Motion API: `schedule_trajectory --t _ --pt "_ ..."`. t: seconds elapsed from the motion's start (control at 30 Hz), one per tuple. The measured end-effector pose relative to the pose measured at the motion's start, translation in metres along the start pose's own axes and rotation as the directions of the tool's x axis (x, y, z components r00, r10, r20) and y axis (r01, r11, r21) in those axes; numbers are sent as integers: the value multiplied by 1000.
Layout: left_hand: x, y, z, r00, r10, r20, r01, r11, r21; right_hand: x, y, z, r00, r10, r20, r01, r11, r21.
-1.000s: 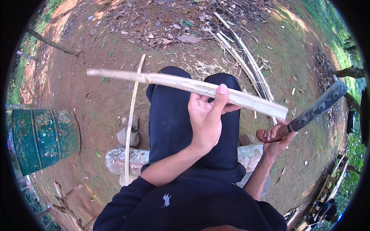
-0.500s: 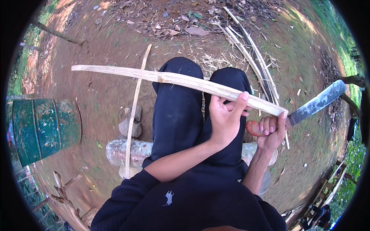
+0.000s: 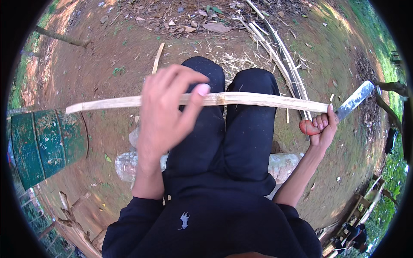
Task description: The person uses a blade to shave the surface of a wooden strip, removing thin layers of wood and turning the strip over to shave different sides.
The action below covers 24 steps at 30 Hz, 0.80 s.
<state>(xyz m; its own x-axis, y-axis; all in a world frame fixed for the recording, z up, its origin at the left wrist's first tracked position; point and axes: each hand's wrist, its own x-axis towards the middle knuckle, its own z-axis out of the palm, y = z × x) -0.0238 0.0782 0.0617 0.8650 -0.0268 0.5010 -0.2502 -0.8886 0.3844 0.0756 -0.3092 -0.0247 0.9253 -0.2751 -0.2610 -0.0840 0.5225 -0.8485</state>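
A long, pale split-bamboo strip (image 3: pixel 258 99) with a node near its middle lies level across my view above my knees. My right hand (image 3: pixel 323 128) is wrapped round the orange handle of a machete (image 3: pixel 355 99), whose worn blade points up and to the right. One raised finger of that hand touches the strip's right end. My left hand (image 3: pixel 165 112), slightly blurred, is over the strip's left half, fingers spread and thumb apart. It hides part of the strip; whether its palm touches the strip is hidden.
A rusty green drum (image 3: pixel 47 144) lies at the left. Beneath my legs is a log (image 3: pixel 127 165), with stones beside it. Another thin strip (image 3: pixel 158 58) lies on the ground behind my left hand. Long split pieces (image 3: pixel 279 51) and pale shavings (image 3: pixel 241 60) lie ahead.
My left hand has left the strip's right part and moved left, opening. The strip has turned more level and shifted right at its right end. My right hand has moved up and right with the machete.
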Motion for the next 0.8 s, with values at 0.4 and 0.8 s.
schedule_trajectory --t 0.4,0.8 --pt "4 -8 12 634 -581 510 543 804 241 -32 30 -18 958 -135 -253 34 930 -367" --pt "11 52 93 724 -178 666 333 937 -111 -75 59 -34 886 -312 343 404 155 -902"
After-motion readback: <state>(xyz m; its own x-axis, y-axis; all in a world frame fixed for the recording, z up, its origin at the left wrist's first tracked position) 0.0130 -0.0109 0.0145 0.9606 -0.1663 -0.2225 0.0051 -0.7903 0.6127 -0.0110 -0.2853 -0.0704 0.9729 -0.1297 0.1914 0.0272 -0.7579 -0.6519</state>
